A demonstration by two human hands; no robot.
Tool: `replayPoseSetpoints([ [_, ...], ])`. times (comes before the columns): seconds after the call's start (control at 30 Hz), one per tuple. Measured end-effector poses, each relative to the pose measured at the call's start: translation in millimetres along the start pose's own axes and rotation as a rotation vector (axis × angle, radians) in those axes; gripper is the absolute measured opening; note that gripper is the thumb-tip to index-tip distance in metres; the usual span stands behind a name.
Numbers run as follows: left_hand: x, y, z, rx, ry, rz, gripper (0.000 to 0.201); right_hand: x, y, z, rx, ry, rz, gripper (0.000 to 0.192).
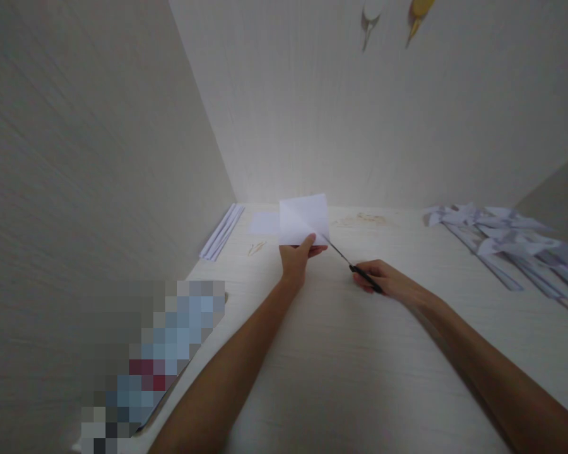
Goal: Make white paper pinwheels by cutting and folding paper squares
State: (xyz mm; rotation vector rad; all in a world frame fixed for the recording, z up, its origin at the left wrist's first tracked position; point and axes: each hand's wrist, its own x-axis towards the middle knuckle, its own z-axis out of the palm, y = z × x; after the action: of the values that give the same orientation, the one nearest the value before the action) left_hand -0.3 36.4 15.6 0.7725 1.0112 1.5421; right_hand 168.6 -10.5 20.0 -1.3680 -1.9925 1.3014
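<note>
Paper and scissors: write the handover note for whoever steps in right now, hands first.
Left hand pinches the folded white paper at its lower edge, held up above the table.
Right hand grips the black-handled scissors, blades reaching the paper's lower right corner.
Done: how far any cut runs cannot be told.
Nearby: flat paper stack at left, pile of paper pinwheels at right, one loose sheet behind.

Paper stack (221, 233) far left on table (360, 353), pinwheels (511, 243) far right.
</note>
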Motion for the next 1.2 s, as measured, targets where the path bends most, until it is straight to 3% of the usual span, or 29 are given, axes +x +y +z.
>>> replayPoseSetpoints([
  [1.2,-0.4,0.9,-1.2,0.044,-0.046,0.002,0.018,1.0,0.9,0.1,-0.019,-0.005,-0.001,0.037],
])
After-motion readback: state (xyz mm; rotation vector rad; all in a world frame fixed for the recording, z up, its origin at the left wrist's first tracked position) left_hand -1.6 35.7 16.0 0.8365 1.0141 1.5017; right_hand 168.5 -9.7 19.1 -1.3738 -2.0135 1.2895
